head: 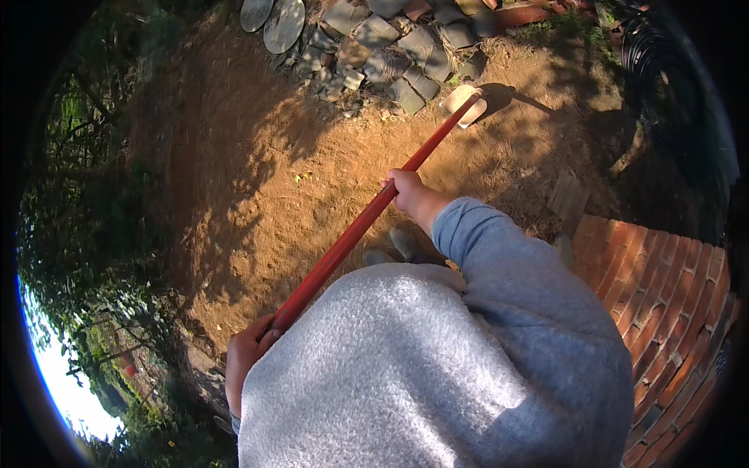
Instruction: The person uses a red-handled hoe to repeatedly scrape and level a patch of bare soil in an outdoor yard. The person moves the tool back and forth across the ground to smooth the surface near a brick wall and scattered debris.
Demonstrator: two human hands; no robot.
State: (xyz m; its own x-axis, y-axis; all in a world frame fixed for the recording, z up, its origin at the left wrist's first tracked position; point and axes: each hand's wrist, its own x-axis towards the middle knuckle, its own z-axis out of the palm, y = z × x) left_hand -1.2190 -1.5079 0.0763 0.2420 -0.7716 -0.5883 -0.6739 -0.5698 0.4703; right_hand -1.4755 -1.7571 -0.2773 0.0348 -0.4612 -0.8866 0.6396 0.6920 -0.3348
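A long red handle (351, 237) runs diagonally from the lower left up to a pale, flat tool head (464, 105), probably a hoe's, at the upper right. My left hand (248, 354) grips the handle at its near end, beside my grey fleece top. Farther up, around the middle of the shaft, my right hand (405, 188) is closed on it. The head is at or just above the bare brown soil (316, 193), with its shadow to the right; whether it touches the ground I cannot tell.
Curved roof tiles (374, 52) lie piled at the top, beside flat oval slabs (284, 26). A red brick wall or stack (661, 304) stands at the right. Black coiled tubing (649, 52) is at the upper right, and dense shrubs (88, 205) line the left. My shoes (404, 243) are on the soil.
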